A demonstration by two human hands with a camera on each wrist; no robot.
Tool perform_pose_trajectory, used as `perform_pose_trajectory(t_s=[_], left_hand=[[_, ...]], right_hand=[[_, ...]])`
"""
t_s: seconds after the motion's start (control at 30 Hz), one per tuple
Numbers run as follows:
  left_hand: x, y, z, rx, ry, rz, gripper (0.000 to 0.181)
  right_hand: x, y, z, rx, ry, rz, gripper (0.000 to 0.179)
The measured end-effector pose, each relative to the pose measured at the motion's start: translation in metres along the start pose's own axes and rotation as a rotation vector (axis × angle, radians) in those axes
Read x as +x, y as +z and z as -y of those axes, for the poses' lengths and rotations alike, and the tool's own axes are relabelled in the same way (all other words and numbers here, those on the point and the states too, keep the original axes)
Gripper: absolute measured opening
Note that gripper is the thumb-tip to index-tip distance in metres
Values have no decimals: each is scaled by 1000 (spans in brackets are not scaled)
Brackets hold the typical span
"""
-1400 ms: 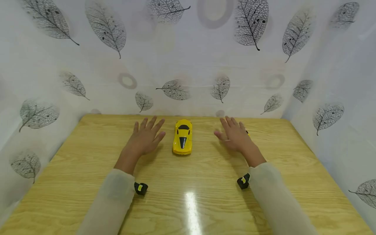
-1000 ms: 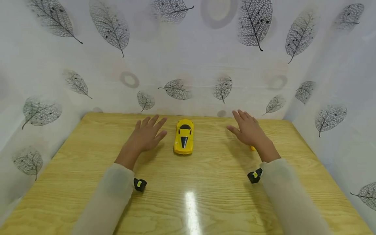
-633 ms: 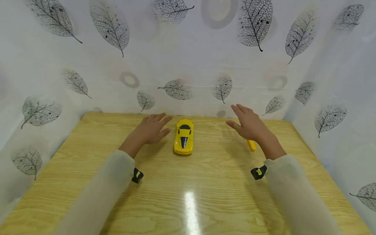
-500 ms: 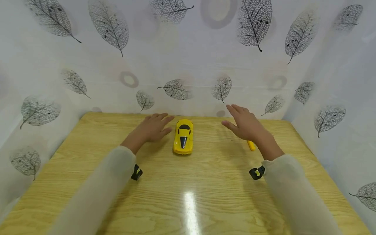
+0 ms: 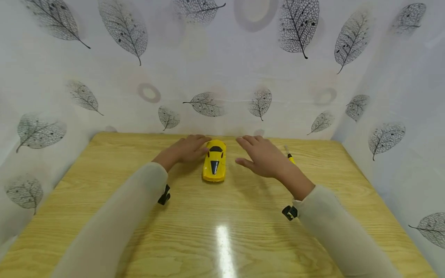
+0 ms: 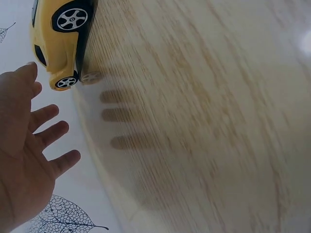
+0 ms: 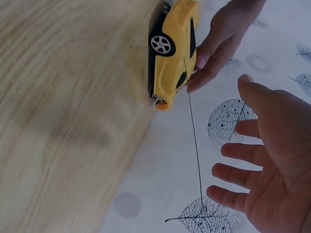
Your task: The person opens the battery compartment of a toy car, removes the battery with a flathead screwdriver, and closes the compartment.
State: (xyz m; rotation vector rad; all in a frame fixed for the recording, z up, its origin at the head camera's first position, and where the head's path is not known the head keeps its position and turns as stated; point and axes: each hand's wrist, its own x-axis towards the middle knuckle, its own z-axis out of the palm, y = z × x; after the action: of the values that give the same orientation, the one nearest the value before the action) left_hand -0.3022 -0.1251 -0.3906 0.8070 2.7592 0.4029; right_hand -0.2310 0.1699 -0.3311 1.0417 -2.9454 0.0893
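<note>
A yellow toy car [image 5: 214, 166] with dark windows stands on the wooden table, also seen side-on in the right wrist view. At its left side is my left hand [image 5: 185, 150], fingers extended, with the thumb and fingertips overlapping the car's edge; whether they touch it I cannot tell. My right hand [image 5: 265, 156] hovers right of the car, fingers spread, a gap between them, holding nothing. Its open palm [image 7: 284, 160] shows in the right wrist view. Partly hidden behind that hand lies a screwdriver [image 5: 290, 158] with a yellow and black handle.
The wooden table [image 5: 194, 231] reaches back to a pale leaf-printed sheet [image 5: 215, 69], which also rises on both sides. Small black wrist cameras, left [image 5: 164, 195] and right [image 5: 289, 212], stick out inward from the sleeves.
My left hand has moved right, up to the car. The right hand first went right, then came back left toward the car, uncovering part of the screwdriver. The car has stayed in place.
</note>
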Motion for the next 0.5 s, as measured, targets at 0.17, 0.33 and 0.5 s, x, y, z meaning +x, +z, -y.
perform_pose_trajectory(t_s=[0.17, 0.33, 0.5], left_hand=[[6, 0, 2, -83, 18, -16, 55], [12, 0, 0, -103, 70, -73, 51], [18, 1, -6, -98, 106, -114, 48]], right_hand=[[6, 13, 20, 0, -60, 28, 71], [10, 25, 36, -72, -123, 53, 70], [14, 38, 47, -152, -181, 86, 68]])
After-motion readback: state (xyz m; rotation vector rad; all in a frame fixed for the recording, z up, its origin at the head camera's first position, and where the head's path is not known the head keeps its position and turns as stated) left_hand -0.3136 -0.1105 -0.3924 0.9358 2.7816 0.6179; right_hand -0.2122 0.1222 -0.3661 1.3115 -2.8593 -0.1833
